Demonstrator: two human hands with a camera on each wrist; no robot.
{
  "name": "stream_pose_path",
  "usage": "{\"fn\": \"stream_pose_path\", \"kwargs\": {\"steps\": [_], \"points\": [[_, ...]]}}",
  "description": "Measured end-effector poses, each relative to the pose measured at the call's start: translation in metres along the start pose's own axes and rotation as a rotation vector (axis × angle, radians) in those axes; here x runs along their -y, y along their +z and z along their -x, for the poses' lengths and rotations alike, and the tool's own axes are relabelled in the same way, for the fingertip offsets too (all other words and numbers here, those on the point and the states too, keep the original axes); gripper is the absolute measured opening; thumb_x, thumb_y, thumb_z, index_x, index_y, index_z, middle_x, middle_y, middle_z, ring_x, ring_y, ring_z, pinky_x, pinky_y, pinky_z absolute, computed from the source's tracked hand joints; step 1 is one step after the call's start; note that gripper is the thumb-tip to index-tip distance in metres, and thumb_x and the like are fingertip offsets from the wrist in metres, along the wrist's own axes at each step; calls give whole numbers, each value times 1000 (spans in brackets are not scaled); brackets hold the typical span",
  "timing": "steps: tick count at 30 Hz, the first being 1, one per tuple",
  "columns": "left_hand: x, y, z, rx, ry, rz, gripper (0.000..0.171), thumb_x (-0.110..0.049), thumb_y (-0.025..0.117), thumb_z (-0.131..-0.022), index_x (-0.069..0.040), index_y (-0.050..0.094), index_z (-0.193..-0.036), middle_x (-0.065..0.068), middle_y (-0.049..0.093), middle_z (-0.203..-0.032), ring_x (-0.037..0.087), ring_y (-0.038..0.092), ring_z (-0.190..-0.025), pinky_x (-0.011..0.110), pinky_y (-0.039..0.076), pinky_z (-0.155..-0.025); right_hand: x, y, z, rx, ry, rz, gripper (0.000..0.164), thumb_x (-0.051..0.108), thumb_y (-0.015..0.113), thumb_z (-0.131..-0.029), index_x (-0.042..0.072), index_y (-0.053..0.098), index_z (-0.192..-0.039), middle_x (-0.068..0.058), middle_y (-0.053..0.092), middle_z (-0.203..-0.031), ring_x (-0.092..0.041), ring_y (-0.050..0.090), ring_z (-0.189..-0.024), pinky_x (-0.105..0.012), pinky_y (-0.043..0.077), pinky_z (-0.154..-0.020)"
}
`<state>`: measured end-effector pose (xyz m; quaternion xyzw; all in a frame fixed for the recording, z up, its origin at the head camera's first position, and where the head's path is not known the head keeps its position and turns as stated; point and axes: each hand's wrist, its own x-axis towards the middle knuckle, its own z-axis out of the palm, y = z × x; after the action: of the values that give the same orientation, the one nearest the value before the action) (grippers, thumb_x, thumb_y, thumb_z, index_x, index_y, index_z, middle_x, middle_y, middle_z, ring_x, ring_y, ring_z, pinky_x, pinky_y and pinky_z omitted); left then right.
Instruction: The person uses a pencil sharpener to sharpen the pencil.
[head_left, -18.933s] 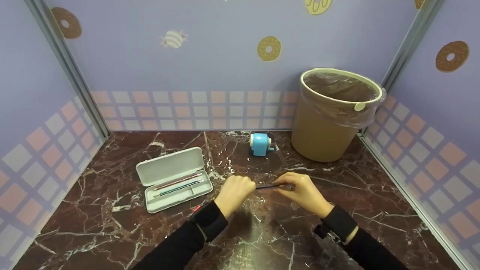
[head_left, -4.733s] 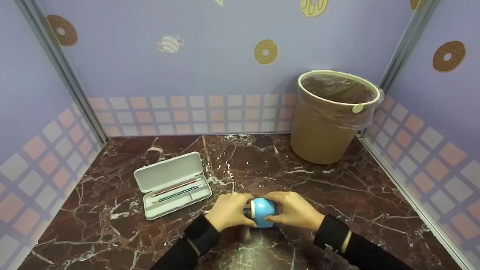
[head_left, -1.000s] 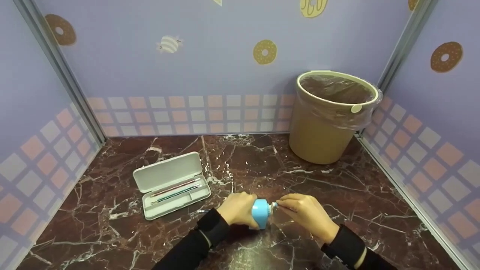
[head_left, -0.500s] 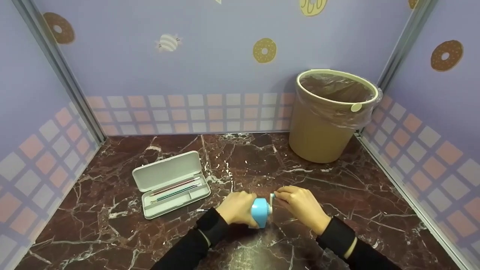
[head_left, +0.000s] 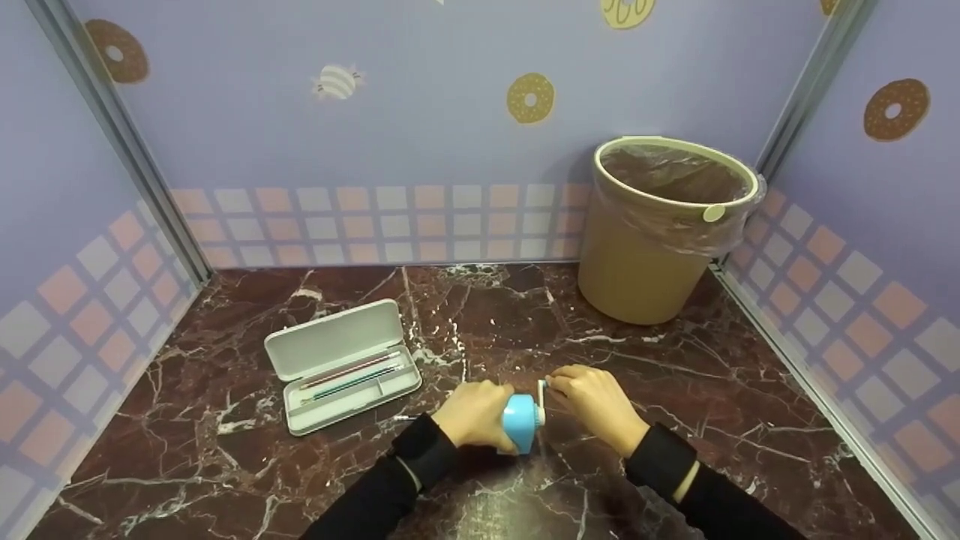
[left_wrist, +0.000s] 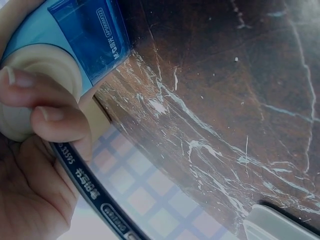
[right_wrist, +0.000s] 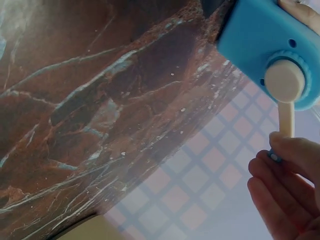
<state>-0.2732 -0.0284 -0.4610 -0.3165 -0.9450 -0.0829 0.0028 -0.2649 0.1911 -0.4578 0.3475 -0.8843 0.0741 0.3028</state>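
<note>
A light blue pencil sharpener (head_left: 519, 424) stands on the marble table in front of me. My left hand (head_left: 472, 415) grips it from the left side, fingers at its cream front in the left wrist view. A dark blue pencil (left_wrist: 92, 192) runs out from under those fingers; its tip is hidden. In the head view, only the pencil's end shows, left of my wrist. On the sharpener's other side, my right hand (head_left: 598, 403) pinches the small blue knob (right_wrist: 273, 156) of the cream crank (right_wrist: 286, 119). The crank points upward in the head view.
An open white pencil case (head_left: 352, 409) with several pencils lies to the left. At the back right stands a tan bin (head_left: 637, 262) with a plastic liner. Small white flecks are scattered over the tabletop. Patterned walls enclose the table's back and sides.
Earlier the sharpener stood at the back while both hands held the pencil; later both hands held the sharpener. Over the last second, my right hand has swung the crank upward. The left hand stays put.
</note>
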Motion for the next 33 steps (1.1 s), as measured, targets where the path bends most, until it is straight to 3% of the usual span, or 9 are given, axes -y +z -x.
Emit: {"fn": "stream_pose_path", "kwargs": {"steps": [8,20,27,33], "points": [[3,3,0,-39,28,-35,60,-50,93,-58,-12,65,-94,1,71,-80,16,65,-66,30,55,-60,-2,6,-2,4,2,-29,13,4,85,-77,6,79,-88,-2,74,-81,-17,71,-74,-32,59,-65],[2,2,0,-35,25,-18,59,-50,93,-59,-12,65,-95,1,70,-81,15,64,-66,29,54,-60,-6,16,-4,62,19,-58,7,4,82,-80,7,76,-79,-1,72,-76,-18,71,-68,-33,57,-61],[2,2,0,-47,35,-23,59,-50,93,-59,-12,64,-94,0,69,-80,15,63,-65,29,54,-59,-8,23,-2,138,1,-70,18,0,82,-76,9,68,-69,0,64,-66,-16,63,-59,-32,52,-54],[1,2,0,-65,34,-30,59,-51,93,-58,-12,64,-91,1,70,-78,16,64,-64,31,55,-59,-9,27,3,198,-7,-109,12,3,84,-77,9,73,-75,-1,71,-72,-17,68,-64,-33,55,-59]]}}
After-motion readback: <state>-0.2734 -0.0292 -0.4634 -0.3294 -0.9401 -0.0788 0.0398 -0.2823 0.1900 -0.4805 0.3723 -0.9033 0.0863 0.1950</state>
